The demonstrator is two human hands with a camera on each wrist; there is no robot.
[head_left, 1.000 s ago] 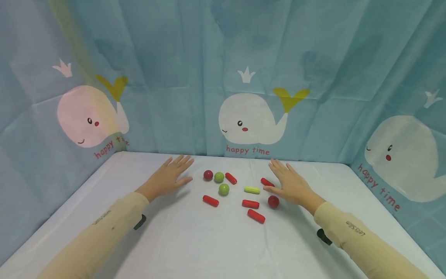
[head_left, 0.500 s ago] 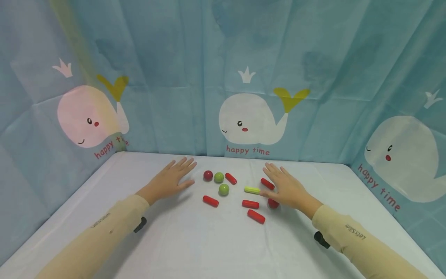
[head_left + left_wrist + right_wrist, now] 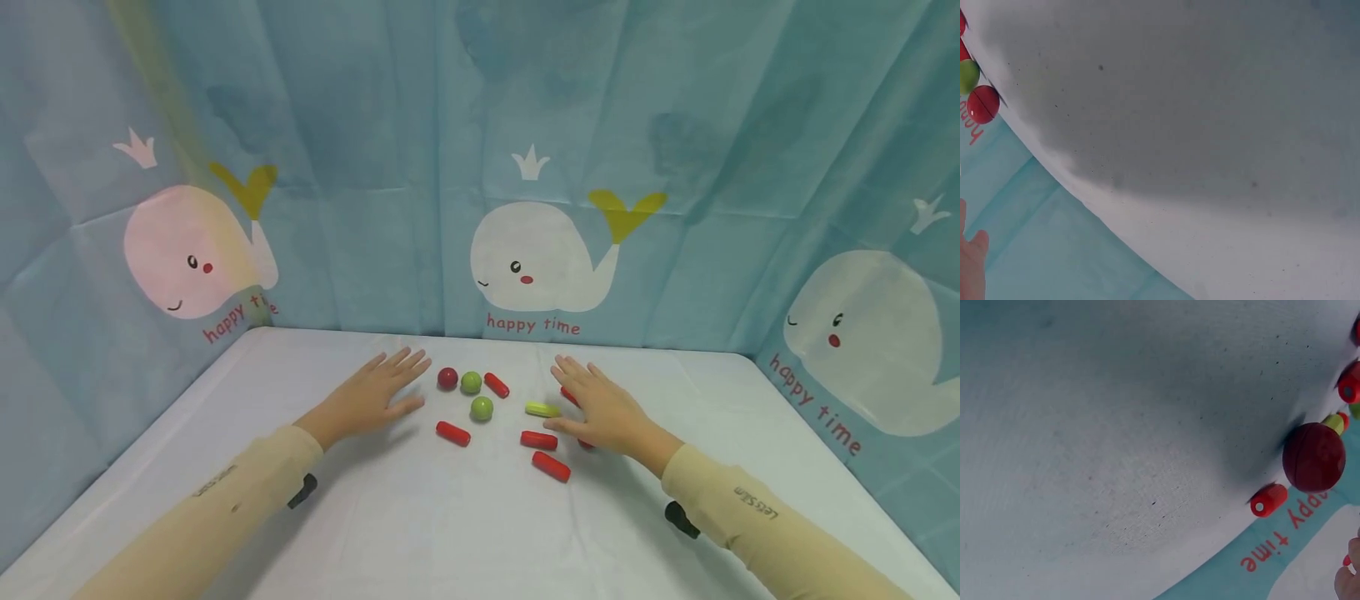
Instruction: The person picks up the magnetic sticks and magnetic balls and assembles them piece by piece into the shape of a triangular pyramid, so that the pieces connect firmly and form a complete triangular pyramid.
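Note:
My left hand (image 3: 371, 396) hovers over the table with fingers spread and nothing held. Just right of its fingertips sit a red ball (image 3: 447, 378) and a green ball (image 3: 471, 382), with a second green ball (image 3: 482, 408) nearer me. The right hand (image 3: 603, 408), fingers straight, is held above the other end of the group. It overlaps a yellow-green rod (image 3: 540, 409) at the thumb and partly covers a red rod (image 3: 570, 397). Beneath that palm a second red ball is mostly hidden in the head view; the right wrist view shows this ball (image 3: 1314, 457) whole.
More short red rods lie about: one at the back (image 3: 497, 385), one front left (image 3: 453, 433), and two toward me, a rod (image 3: 539, 440) and another rod (image 3: 551, 466). A white cloth covers the table (image 3: 420, 533). Behind it hangs a blue whale-print curtain (image 3: 360, 250).
Both hands have drifted inward and slightly toward me. My right hand has shifted left, now hiding most of the red ball under it. The balls and rods have stayed put.

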